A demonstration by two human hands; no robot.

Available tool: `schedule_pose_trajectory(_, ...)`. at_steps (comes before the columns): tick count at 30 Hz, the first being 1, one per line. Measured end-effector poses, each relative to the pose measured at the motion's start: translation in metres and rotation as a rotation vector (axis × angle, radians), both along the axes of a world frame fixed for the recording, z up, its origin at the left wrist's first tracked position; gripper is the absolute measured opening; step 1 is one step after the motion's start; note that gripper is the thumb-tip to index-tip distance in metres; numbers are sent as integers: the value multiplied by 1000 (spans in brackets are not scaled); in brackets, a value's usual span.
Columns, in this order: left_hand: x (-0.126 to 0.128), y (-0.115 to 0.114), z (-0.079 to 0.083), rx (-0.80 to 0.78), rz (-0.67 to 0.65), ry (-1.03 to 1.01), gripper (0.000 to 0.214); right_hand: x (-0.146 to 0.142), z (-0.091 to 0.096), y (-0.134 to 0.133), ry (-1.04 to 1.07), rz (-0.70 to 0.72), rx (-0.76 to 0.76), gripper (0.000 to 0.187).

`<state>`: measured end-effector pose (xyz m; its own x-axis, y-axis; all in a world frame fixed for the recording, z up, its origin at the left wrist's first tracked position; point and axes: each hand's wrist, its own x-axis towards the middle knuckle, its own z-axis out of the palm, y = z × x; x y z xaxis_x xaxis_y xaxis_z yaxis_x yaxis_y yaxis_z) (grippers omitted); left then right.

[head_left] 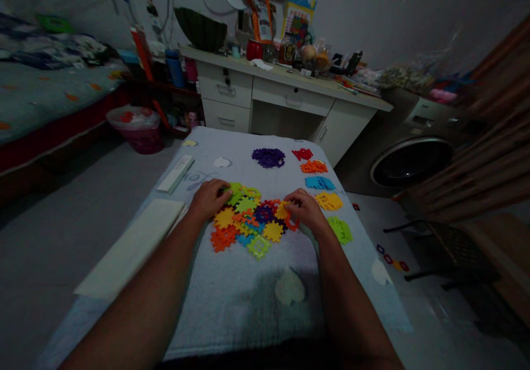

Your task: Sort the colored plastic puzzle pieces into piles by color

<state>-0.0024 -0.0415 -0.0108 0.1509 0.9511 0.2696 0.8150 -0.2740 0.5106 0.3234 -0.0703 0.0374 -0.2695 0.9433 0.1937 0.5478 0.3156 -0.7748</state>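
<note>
A mixed heap of toothed plastic building pieces [248, 218] in green, yellow, orange, blue and purple lies on the cloth-covered table. My left hand [210, 197] is at the heap's far left side, its fingers curled on a green piece [234, 193]. At the right side, my right hand [304, 207] pinches a yellow piece [282, 211] between thumb and fingers. Sorted by colour, a purple pile [269, 158] sits behind the heap. Down the right edge run red [302, 153], orange [313, 166], blue [319, 183], yellow [329, 201] and green [340, 230] piles.
On the table's left lie a long pale box [176, 174] and a flat cream board [132, 248]. A white desk [290, 91] stands behind, with a washing machine [409, 143] to its right. A few pieces [388, 259] lie on the floor near a dark chair [451, 248].
</note>
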Motion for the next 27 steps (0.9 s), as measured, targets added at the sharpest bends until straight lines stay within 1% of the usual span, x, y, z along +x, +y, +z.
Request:
schedule_pose_trajectory(4,-1,0,0,-1,4,-7,39,0,2,1,103,-30,-2,15)
schedule_pose_trajectory(7,-1,0,-1,3,2,-9,39,5,4,2,176,-79,30,20)
schedule_pose_trajectory(10,-2,0,-1,3,4,-17,40,23,7,6,228,-169,77,26)
schedule_pose_trajectory(12,-2,0,-1,2,4,-26,41,42,10,9,228,-266,99,29)
schedule_pose_trajectory(15,-1,0,0,4,6,-35,40,69,15,10,156,-436,113,32)
schedule_pose_trajectory(18,0,0,1,5,13,-35,40,84,19,6,61,-520,106,34)
schedule_pose_trajectory(23,-1,0,2,-8,35,-63,41,86,17,2,-105,-528,113,28)
schedule_pose_trajectory(27,-1,-2,3,-48,74,-152,41,85,11,4,-173,-521,128,23)
